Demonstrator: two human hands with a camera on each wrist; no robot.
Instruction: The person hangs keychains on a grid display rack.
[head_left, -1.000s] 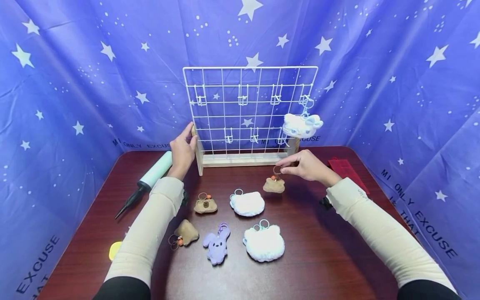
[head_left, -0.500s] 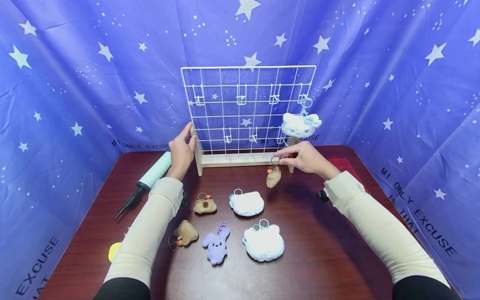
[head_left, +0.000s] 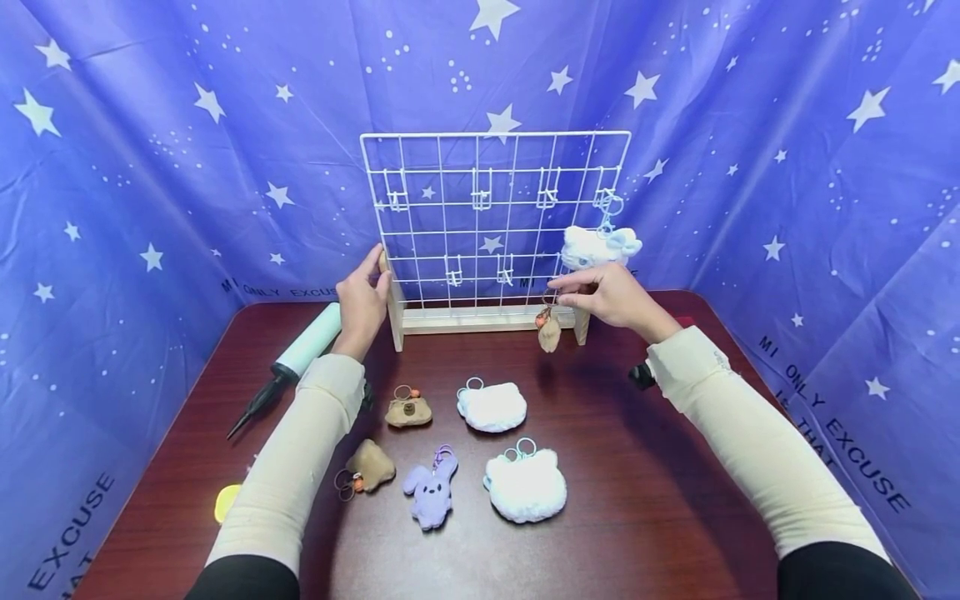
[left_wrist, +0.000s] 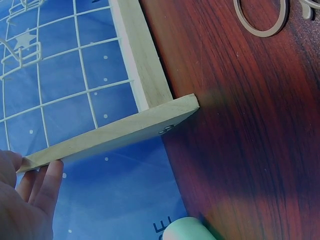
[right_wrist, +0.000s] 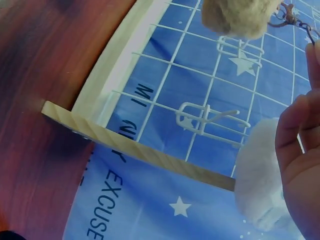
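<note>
My left hand (head_left: 362,304) grips the wooden side post (left_wrist: 105,134) of a white wire grid rack (head_left: 487,318), fingers on its outer face. With my right hand (head_left: 613,296) I pinch the ring of a brown plush keychain (head_left: 549,335), which has an orange bead and dangles in front of the rack's lower right part. In the right wrist view the brown plush (right_wrist: 237,17) hangs near a lower wire hook (right_wrist: 202,120). A white cat plush keychain (head_left: 588,243) hangs from the top right hook, partly behind my right hand.
On the table lie two brown plush keychains (head_left: 408,410), a purple bunny keychain (head_left: 431,497) and two white plush keychains (head_left: 527,490). A mint-green pump (head_left: 309,342) lies left, near a yellow object (head_left: 227,503). Several hooks (head_left: 482,196) sit on the grid.
My right hand has lifted the brown keychain up toward the lower right hooks, and the plush has turned edge-on. My left hand stays on the post.
</note>
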